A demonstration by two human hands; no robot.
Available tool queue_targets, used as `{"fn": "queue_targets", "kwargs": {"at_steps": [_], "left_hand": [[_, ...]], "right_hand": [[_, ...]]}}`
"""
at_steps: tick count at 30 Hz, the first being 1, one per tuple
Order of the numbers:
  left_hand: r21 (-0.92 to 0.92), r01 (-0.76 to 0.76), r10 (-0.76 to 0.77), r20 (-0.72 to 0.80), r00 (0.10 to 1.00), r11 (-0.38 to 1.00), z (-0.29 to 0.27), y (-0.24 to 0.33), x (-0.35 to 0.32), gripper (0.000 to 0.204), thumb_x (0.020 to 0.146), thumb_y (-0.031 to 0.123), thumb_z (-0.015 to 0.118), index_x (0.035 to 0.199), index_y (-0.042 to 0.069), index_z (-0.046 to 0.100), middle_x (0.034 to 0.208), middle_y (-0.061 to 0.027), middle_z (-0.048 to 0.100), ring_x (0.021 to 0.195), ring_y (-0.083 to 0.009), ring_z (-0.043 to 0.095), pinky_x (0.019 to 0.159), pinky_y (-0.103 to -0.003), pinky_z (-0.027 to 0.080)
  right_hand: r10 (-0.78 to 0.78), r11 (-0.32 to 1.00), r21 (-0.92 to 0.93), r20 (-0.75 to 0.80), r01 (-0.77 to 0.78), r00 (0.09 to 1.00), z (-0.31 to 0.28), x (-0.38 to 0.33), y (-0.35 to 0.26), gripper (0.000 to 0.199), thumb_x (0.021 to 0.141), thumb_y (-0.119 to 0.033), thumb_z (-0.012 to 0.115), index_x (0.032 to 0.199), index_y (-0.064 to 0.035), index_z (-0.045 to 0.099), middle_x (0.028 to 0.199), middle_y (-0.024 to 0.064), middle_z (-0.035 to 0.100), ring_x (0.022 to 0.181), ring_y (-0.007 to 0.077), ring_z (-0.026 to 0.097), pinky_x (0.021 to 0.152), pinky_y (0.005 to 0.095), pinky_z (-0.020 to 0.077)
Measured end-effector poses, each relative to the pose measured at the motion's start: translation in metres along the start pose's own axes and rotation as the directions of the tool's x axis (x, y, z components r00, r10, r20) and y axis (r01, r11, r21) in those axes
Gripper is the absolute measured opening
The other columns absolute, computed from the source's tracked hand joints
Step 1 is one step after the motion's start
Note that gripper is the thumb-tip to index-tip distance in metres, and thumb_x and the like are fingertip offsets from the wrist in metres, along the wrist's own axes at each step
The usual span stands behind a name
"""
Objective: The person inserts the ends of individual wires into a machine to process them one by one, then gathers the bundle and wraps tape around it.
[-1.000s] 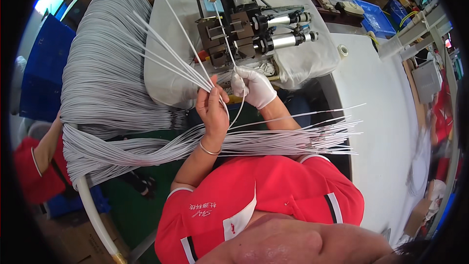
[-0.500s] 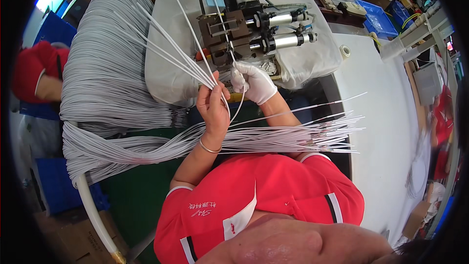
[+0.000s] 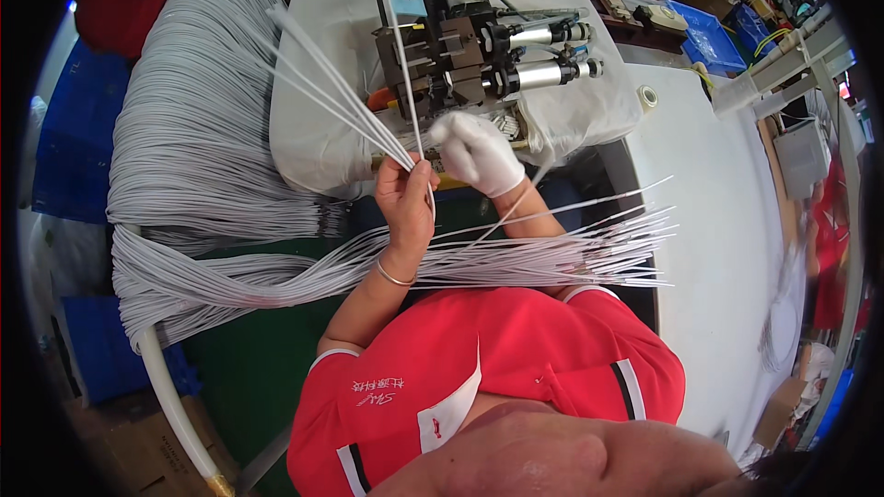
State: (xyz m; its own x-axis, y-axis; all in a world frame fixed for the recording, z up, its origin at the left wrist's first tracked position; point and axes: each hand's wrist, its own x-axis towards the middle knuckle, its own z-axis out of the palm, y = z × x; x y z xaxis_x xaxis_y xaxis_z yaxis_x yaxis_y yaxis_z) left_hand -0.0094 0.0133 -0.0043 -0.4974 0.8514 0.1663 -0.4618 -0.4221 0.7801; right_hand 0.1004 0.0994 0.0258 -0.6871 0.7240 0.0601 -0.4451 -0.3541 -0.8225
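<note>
My left hand (image 3: 405, 198), bare with a bracelet at the wrist, is closed round several thin white cables (image 3: 354, 113) that fan up and away. One longer cable (image 3: 402, 46) from this bunch stands alongside the brown jaws of a machine (image 3: 451, 60) with metal cylinders. My right hand (image 3: 479, 155), in a white glove, is just right of the bunch and in front of the machine. Its fingers are curled and smeared by motion, so any grip is unclear. A blurred loose cable (image 3: 527, 191) crosses by the right wrist.
A thick mass of grey-white cables (image 3: 189, 120) hangs at the left over a pale curved pipe (image 3: 175, 405). Their ends lie in a bundle (image 3: 589, 253) across my forearms. At the right are a white table (image 3: 709, 221), a tape roll (image 3: 648, 98) and a blue tray (image 3: 707, 37). Another person's red sleeve (image 3: 115, 5) shows far left.
The cable that my right hand held at the machine's jaws has come away and swung right. My right hand has lost its pinch on it. The co-worker at left has moved farther back.
</note>
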Motion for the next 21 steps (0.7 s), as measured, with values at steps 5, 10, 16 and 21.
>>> {"fn": "queue_targets", "kwargs": {"at_steps": [5, 10, 16, 21], "left_hand": [[0.118, 0.099, -0.103, 0.029, 0.994, 0.988, -0.004, -0.014, -0.011, 0.010, 0.085, 0.002, 0.060, 0.095, 0.002, 0.056, 0.077, -0.0006, 0.057, 0.064, -0.0068, 0.054, 0.060, -0.019, 0.044], [0.133, 0.055, -0.056, 0.006, 0.998, 0.990, -0.004, -0.010, -0.004, 0.013, 0.086, 0.004, 0.057, 0.099, 0.002, 0.057, 0.080, -0.0025, 0.058, 0.067, -0.0084, 0.054, 0.060, -0.020, 0.044], [0.051, 0.004, -0.005, 0.025, 1.000, 0.999, 0.002, 0.002, 0.002, 0.015, 0.088, 0.007, 0.053, 0.102, 0.002, 0.057, 0.080, -0.0031, 0.056, 0.067, -0.0093, 0.049, 0.059, -0.022, 0.041], [0.025, -0.018, 0.017, 0.045, 0.999, 1.000, 0.006, 0.006, 0.003, 0.019, 0.089, 0.008, 0.051, 0.106, 0.001, 0.056, 0.080, -0.0035, 0.056, 0.067, -0.0094, 0.049, 0.060, -0.023, 0.040]], "right_hand": [[-0.170, 0.953, -0.290, -0.287, 0.084, 0.943, 0.027, 0.004, -0.002, 0.019, 0.087, -0.018, 0.060, 0.082, 0.0002, 0.063, 0.062, 0.0007, 0.061, 0.047, 0.0037, 0.046, 0.043, 0.0177, 0.0335], [0.042, 0.999, 0.022, -0.314, -0.037, 0.948, 0.013, 0.007, 0.006, 0.026, 0.089, -0.026, 0.056, 0.078, -0.0028, 0.062, 0.057, -0.0006, 0.054, 0.043, 0.0053, 0.041, 0.041, 0.0183, 0.0289], [0.248, 0.918, 0.347, -0.115, -0.195, 0.962, -0.001, 0.011, 0.010, 0.029, 0.091, -0.028, 0.052, 0.075, -0.0044, 0.058, 0.052, -0.0016, 0.047, 0.043, 0.0078, 0.039, 0.044, 0.0210, 0.0302], [0.258, 0.885, 0.396, 0.019, -0.244, 0.966, -0.004, 0.019, 0.007, 0.030, 0.092, -0.028, 0.049, 0.075, -0.0052, 0.057, 0.050, -0.0033, 0.042, 0.041, 0.0077, 0.034, 0.044, 0.0223, 0.0276]]}}
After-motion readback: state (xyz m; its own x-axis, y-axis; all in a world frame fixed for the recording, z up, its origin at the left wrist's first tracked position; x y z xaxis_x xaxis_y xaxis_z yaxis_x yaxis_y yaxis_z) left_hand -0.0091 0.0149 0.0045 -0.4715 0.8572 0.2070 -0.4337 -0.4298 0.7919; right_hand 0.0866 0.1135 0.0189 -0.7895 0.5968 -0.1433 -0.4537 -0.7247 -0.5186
